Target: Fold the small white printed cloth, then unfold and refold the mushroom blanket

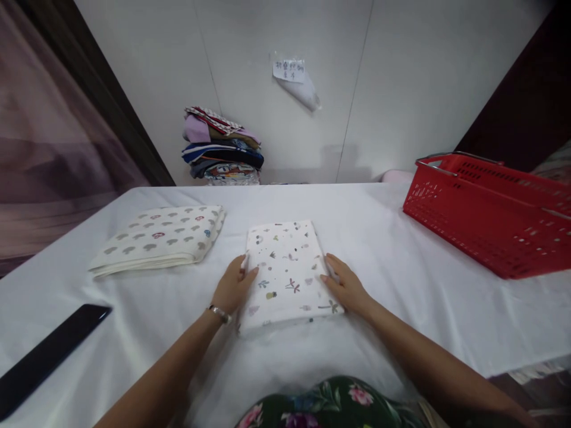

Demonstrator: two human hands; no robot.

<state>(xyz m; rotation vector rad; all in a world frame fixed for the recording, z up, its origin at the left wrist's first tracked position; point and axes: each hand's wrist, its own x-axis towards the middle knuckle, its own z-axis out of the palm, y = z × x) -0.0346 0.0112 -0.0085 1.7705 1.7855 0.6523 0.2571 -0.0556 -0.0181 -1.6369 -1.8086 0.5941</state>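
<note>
Right now I see the folded printed cloth (288,270) lying mid-desk (379,238), with the left hand (232,288) and right hand (345,285) flat against its side edges, fingers (334,264) pressed together and pinching nothing. I judge that uneven pressure could skew the folds. The red basket (491,214) stands well apart.

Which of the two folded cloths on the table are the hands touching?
The folded cloth with small plant prints, flanked by left hand and right hand; the grey-spotted cloth lies untouched farther left.

On the worktop (379,238) a folded cloth (288,270) lies between the left hand (232,288) and right hand (345,285); a second cloth (160,238) lies left, a basket (491,220) right, a clothes pile (223,145) behind.
</note>
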